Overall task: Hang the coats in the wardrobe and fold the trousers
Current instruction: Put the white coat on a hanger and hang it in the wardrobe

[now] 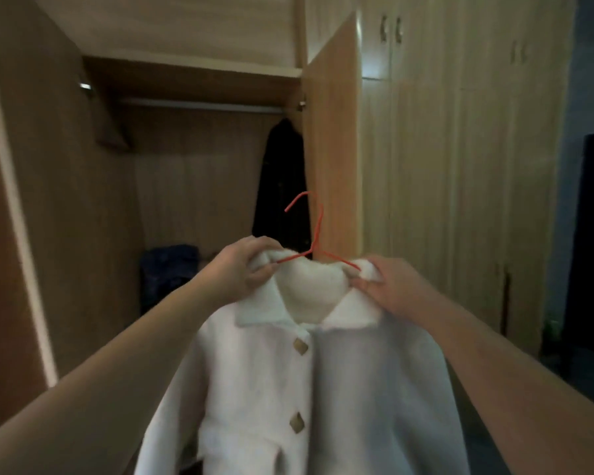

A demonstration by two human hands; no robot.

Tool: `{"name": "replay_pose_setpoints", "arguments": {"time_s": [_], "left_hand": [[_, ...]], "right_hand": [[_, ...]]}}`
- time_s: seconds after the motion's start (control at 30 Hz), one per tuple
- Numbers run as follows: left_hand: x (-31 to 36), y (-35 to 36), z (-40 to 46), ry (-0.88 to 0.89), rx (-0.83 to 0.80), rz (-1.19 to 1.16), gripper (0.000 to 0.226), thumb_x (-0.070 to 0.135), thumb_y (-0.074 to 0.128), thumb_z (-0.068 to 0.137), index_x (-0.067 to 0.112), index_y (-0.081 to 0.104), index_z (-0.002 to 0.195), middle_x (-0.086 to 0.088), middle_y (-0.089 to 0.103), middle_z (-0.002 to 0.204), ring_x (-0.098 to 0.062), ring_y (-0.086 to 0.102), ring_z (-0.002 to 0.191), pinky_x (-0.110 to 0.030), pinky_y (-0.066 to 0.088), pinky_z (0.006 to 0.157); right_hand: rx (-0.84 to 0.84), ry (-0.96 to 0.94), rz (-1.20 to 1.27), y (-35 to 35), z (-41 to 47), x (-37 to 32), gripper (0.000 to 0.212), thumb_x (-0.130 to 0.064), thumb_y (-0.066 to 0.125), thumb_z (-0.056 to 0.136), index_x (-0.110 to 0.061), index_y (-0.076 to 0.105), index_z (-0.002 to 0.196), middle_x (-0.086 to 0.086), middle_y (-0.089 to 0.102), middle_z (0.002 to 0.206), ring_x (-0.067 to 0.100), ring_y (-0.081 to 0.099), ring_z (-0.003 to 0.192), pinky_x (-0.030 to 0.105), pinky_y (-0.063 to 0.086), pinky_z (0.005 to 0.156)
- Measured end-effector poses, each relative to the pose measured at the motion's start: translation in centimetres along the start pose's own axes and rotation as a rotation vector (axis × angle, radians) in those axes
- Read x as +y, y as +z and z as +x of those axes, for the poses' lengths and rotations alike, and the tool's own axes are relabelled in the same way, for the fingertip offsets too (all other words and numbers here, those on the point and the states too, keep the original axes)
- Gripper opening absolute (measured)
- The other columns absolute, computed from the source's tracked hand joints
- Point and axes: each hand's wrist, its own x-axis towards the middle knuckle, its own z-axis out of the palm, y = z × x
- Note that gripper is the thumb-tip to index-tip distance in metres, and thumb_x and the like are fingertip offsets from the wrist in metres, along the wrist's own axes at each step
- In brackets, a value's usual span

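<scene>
Nearest, two bare forearms reach forward from the lower corners of the view and hold up a white coat (323, 389) by its shoulders. The coat faces the camera, its front closed by two tan buttons (300, 346) in a line down the middle, its collar (271, 310) spread to both sides and a pocket flap low on its left part. The left hand (244, 265) has its grip curled over the coat's shoulder, thumb and fingers pinching the fuzzy fabric together with the end of a red wire hanger (314, 234). The right hand (388, 286) pinches the other shoulder the same way, a tuft of white fabric bunched above its fingers. The hanger's arms run inside the neck opening and its hook stands above the collar, free in the air, touching nothing.

Beyond the hands stands the open wardrobe (66, 200). Its right door (333, 149) is swung outward just behind the hook. Inside, a metal rail (199, 106) runs across under the top shelf. A dark coat (283, 186) hangs at the right end of the rail, against the door edge. On the wardrobe floor at the back lies a dark blue bundle of cloth (168, 269); what garment it is cannot be told. Farther right, closed pale cupboard doors (460, 166) fill the wall.
</scene>
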Motion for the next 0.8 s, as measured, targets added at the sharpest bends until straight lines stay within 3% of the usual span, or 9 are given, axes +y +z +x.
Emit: {"name": "replay_pose_setpoints", "arguments": {"time_s": [0.13,0.27,0.3,0.37,0.47,0.6,0.73,0.8], "left_hand": [[-5.2,-4.8,-3.2,-0.086,-0.026,0.061,0.018,0.035,0.064,0.092,0.042,0.052,0.105,0.015,0.063,0.089,0.002,0.060,0.082,-0.017,0.044,0.070],[-8.5,-7.5,-4.9,-0.132,0.038,0.086,0.015,0.033,0.060,0.095,0.037,0.052,0.107,0.010,0.061,0.085,-0.002,0.058,0.075,-0.020,0.046,0.066],[-9.3,-8.0,-5.1,-0.140,0.055,0.093,0.015,0.032,0.060,0.095,0.035,0.053,0.108,0.010,0.061,0.084,-0.002,0.058,0.074,-0.020,0.045,0.065],[-10.9,-8.7,-5.1,-0.144,0.077,0.108,0.017,0.029,0.060,0.096,0.030,0.055,0.112,0.008,0.062,0.089,-0.003,0.058,0.077,-0.023,0.045,0.069],[-12.9,-8.9,-3.9,-0.156,0.107,0.140,0.024,0.029,0.060,0.096,0.025,0.055,0.119,0.004,0.060,0.105,-0.012,0.058,0.090,-0.027,0.043,0.078],[-15.4,-8.6,-0.8,-0.135,0.137,0.186,0.029,0.026,0.061,0.095,0.025,0.053,0.123,0.002,0.058,0.115,-0.015,0.056,0.104,-0.031,0.044,0.091],[-18.9,-7.2,3.0,-0.166,0.152,0.283,0.034,0.032,0.060,0.095,0.029,0.049,0.127,0.004,0.056,0.119,-0.019,0.058,0.105,-0.035,0.046,0.091],[-20.6,-6.1,5.2,-0.206,0.148,0.321,0.039,0.036,0.060,0.094,0.029,0.048,0.131,0.006,0.054,0.119,-0.021,0.058,0.106,-0.030,0.043,0.088]], "right_hand": [[-0.004,-0.080,0.060,4.2,2.4,-3.9,0.024,-0.034,0.064,0.095,-0.021,0.067,0.115,-0.004,0.067,0.100,0.018,0.062,0.094,0.031,0.043,0.074],[-0.067,-0.118,0.134,6.7,5.2,-6.3,0.022,-0.029,0.068,0.093,-0.020,0.066,0.113,-0.003,0.067,0.099,0.019,0.063,0.094,0.028,0.046,0.075],[-0.091,-0.141,0.154,7.1,5.7,-6.6,0.019,-0.029,0.069,0.093,-0.023,0.065,0.110,-0.005,0.068,0.098,0.017,0.064,0.092,0.022,0.047,0.073],[-0.117,-0.195,0.127,7.6,6.7,-7.3,0.019,-0.040,0.069,0.091,-0.035,0.059,0.107,-0.012,0.065,0.095,0.010,0.062,0.089,0.008,0.043,0.067],[-0.124,-0.258,0.057,8.6,8.7,-7.3,0.029,-0.055,0.058,0.082,-0.043,0.057,0.108,-0.019,0.065,0.095,0.003,0.060,0.087,0.011,0.042,0.067],[-0.099,-0.242,0.222,10.8,12.5,-6.1,0.030,-0.047,0.062,0.081,-0.042,0.064,0.111,-0.022,0.071,0.102,-0.007,0.064,0.094,0.023,0.051,0.080],[-0.036,-0.295,0.289,12.7,17.1,-4.6,0.024,-0.038,0.066,0.086,-0.041,0.065,0.109,-0.026,0.069,0.099,-0.018,0.060,0.091,0.006,0.043,0.075],[-0.003,-0.335,0.256,13.4,19.8,-3.6,0.027,-0.041,0.061,0.084,-0.041,0.066,0.110,-0.024,0.068,0.097,-0.014,0.061,0.091,0.002,0.040,0.073]]}}
